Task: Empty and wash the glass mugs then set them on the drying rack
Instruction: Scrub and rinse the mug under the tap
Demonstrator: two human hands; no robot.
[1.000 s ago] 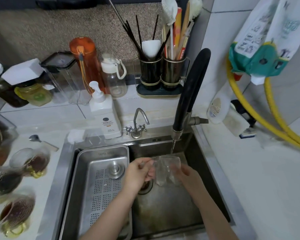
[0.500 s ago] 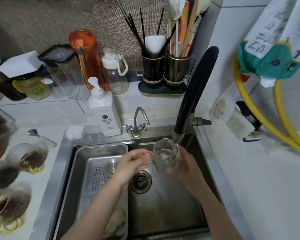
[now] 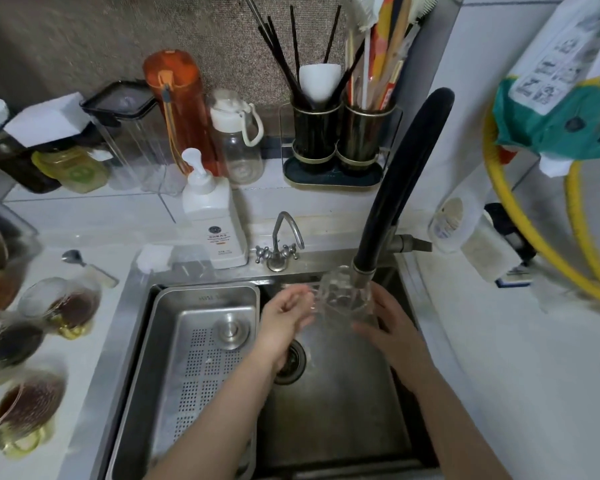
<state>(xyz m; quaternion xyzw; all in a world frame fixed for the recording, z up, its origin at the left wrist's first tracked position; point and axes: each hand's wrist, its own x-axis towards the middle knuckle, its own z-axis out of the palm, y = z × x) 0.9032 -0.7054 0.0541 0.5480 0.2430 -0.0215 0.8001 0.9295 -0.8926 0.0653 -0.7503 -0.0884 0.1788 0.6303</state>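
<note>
A clear glass mug (image 3: 342, 299) is held over the sink (image 3: 336, 403) right under the spout of the black faucet (image 3: 400, 188). My left hand (image 3: 284, 317) grips the mug's handle on its left side. My right hand (image 3: 392, 327) cups the mug's right side with the fingers spread along the glass. Three glass mugs with dark liquid stand on the left counter: one at the back (image 3: 68, 306), one in the middle (image 3: 9, 344), one nearest me (image 3: 25, 414).
A perforated steel drain tray (image 3: 201, 358) fills the sink's left half. A white soap pump bottle (image 3: 213, 220) and a small chrome tap (image 3: 280, 242) stand behind the sink. Bottles, jars and two utensil holders (image 3: 340, 140) line the back wall. A yellow hose (image 3: 534, 258) hangs at right.
Both hands have lifted the mug from low in the sink up to the faucet spout. The camera has moved closer and tilted down a little.
</note>
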